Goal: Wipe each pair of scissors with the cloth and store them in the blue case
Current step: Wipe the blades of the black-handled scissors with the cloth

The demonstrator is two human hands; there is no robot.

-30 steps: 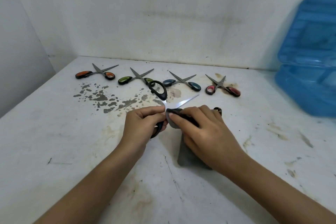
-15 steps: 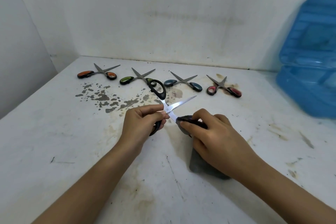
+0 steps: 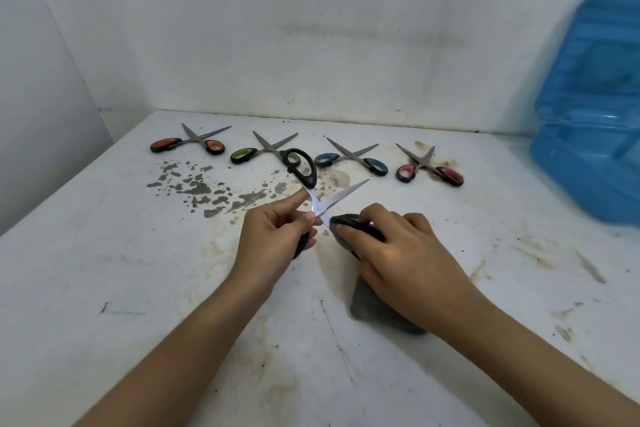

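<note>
My left hand (image 3: 277,236) grips black-handled scissors (image 3: 304,172) near the pivot, blades spread open above the table. One blade points up and right; the other runs down into a dark grey cloth (image 3: 377,305). My right hand (image 3: 394,253) pinches that cloth around the lower blade. Four more pairs lie open in a row at the back: orange-handled scissors (image 3: 188,144), green-handled scissors (image 3: 256,152), blue-handled scissors (image 3: 353,158) and red-handled scissors (image 3: 429,168). The blue case (image 3: 588,135) stands open at the far right.
The white table (image 3: 104,270) is stained, with dark flecks left of centre and brown smears on the right. White walls close off the back and the left side. The case lid leans against the back wall.
My right hand and the cloth slid down and to the right along the lower blade, baring more of the steel. The left hand kept its hold on the scissors.
</note>
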